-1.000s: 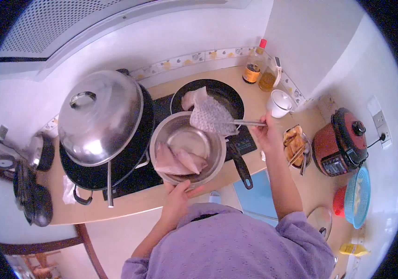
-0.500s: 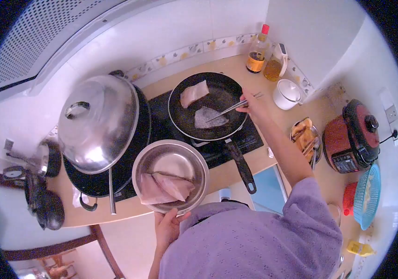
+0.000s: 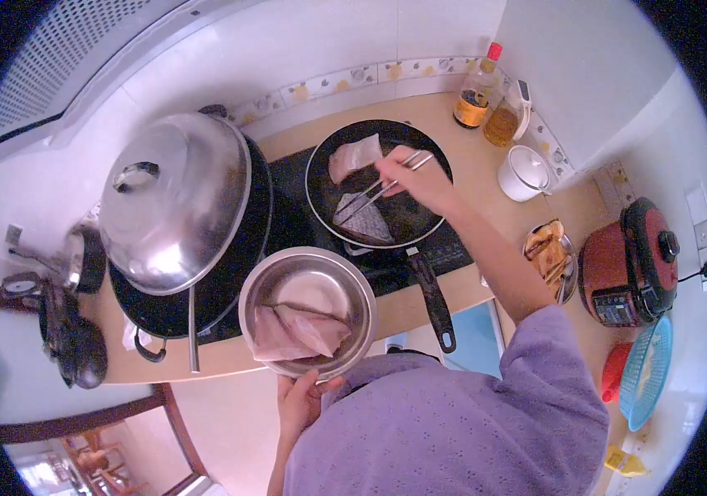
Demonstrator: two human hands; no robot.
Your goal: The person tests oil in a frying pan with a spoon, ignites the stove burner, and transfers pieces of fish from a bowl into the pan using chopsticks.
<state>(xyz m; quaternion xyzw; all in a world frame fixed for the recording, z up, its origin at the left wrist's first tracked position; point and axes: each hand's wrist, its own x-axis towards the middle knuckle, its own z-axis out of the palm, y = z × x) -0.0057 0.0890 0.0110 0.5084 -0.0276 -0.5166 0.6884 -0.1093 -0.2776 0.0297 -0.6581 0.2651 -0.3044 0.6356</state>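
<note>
My right hand is closed around a pair of metal chopsticks, above the black frying pan. Their tips touch a fish piece with grey skin up in the near part of the pan. A second, pale fish piece lies behind it. My left hand grips the near rim of a steel bowl, held in front of the stove. Inside the bowl are raw fish pieces, one hanging slightly over the rim.
Left of the pan is a wok with a large domed steel lid. The pan handle points toward me. Bottles, a white pot, a plate of browned food, a red cooker and a blue basket stand on the right.
My right hand has moved left and in over the pan with the chopsticks. The grey-skinned fish piece has turned and shifted slightly within the pan. The left hand still holds the bowl.
</note>
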